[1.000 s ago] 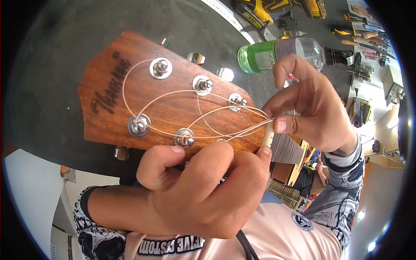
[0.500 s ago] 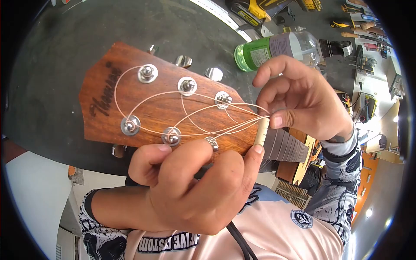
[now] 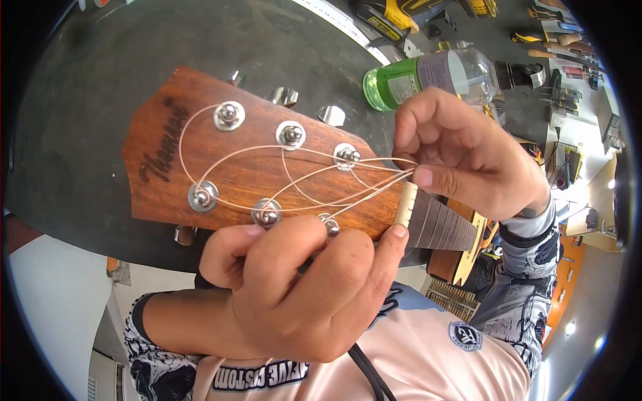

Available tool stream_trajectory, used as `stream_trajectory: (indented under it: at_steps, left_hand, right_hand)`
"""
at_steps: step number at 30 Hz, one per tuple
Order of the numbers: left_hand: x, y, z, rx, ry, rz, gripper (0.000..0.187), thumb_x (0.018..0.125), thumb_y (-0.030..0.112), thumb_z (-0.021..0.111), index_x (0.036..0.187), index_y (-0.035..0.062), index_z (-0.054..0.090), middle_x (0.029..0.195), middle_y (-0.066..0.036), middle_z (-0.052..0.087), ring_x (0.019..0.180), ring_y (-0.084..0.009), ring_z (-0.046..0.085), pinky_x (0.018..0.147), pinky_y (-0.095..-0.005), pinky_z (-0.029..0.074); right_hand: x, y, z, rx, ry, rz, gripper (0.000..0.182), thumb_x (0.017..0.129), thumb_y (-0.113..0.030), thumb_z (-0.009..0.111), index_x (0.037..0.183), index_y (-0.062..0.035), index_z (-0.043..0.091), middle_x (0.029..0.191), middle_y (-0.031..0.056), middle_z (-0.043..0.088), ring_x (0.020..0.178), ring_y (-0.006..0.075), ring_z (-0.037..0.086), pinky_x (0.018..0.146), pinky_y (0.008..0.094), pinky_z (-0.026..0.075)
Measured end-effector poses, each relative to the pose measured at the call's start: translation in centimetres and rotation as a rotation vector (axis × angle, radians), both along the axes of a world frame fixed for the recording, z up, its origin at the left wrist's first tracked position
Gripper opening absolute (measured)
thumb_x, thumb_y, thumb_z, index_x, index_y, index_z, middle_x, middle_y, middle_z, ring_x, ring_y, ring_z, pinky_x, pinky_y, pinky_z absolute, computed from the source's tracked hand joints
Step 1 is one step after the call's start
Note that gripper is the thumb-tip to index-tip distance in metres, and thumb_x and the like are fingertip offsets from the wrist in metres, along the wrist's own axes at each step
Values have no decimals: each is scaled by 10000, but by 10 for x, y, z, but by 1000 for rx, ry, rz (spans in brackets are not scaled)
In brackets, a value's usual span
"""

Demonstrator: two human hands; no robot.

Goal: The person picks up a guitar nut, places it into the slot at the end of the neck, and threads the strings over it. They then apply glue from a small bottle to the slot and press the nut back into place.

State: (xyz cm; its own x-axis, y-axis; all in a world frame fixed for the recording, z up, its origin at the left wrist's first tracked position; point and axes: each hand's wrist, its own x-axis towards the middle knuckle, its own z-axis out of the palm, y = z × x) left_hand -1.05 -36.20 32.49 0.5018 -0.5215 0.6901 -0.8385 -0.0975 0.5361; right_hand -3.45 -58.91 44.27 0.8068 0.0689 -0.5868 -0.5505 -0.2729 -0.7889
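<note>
A brown wooden guitar headstock point(image 3: 234, 164) with six metal tuning posts lies across the view. Several thin strings point(image 3: 294, 180) loop loosely over its face and converge at my right hand point(image 3: 471, 150). That hand pinches them between thumb and index finger, just above the end of the pale slotted nut point(image 3: 406, 204). My left hand point(image 3: 301, 287) is curled along the headstock's lower edge, one fingertip touching the lower end of the nut. It partly covers the lower tuning posts. The dark fretboard point(image 3: 441, 224) extends right from the nut.
Behind my right hand, a bottle of green liquid point(image 3: 401, 80) lies on the dark tabletop point(image 3: 87, 120). A yellow and black power tool point(image 3: 394, 17) is at the top, and hand tools point(image 3: 568, 40) line the upper right. The guitar body point(image 3: 468, 250) shows at right.
My right hand has moved slightly up with the strings, which have shifted away from the nut's upper end. More of the nut shows. My left hand has barely moved.
</note>
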Motion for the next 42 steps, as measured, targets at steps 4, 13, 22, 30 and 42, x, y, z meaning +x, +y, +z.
stream_trajectory:
  at_steps: [4, 13, 22, 30, 42]
  left_hand:
    - [-1, 1, 0, 12, 1, 4, 289, 760, 295, 857, 1033, 206, 828, 858, 43, 389, 907, -198, 393, 787, -370, 277]
    - [-1, 1, 0, 11, -20, 17, 266, 756, 285, 839, 1010, 207, 835, 843, 46, 394, 900, -203, 398, 772, -379, 278]
    - [-3, 3, 15, 4, 117, -1, 309, 687, 157, 867, 993, 186, 830, 830, 43, 416, 883, -211, 412, 775, -371, 301]
    - [-2, 12, 41, 108, 132, -51, 342, 664, 119, 892, 998, 142, 824, 817, 17, 445, 827, -200, 431, 808, -353, 335]
    - [1, 27, 50, 151, 103, -33, 314, 654, 60, 893, 958, 81, 817, 826, 6, 479, 868, -214, 428, 788, -325, 352]
  right_hand:
    - [5, -3, 4, 43, 100, -18, 441, 930, 45, 653, 1330, 41, 467, 1064, 104, 642, 984, 133, 603, 845, 265, 484]
    - [2, -2, -2, 82, 81, -123, 556, 807, 108, 774, 1300, 36, 528, 1013, 102, 685, 904, 132, 652, 802, 255, 513]
    - [-4, -3, -1, 57, -51, -125, 635, 793, 105, 820, 1349, 40, 520, 955, 125, 736, 898, 139, 704, 801, 248, 540]
    - [-13, -3, 0, 80, -191, -38, 637, 797, 62, 846, 1350, 32, 532, 902, 104, 747, 819, 116, 709, 734, 223, 545]
    - [-13, 12, -5, 31, -383, -14, 618, 841, -6, 818, 1395, 24, 546, 837, 55, 727, 746, 53, 665, 675, 190, 521]
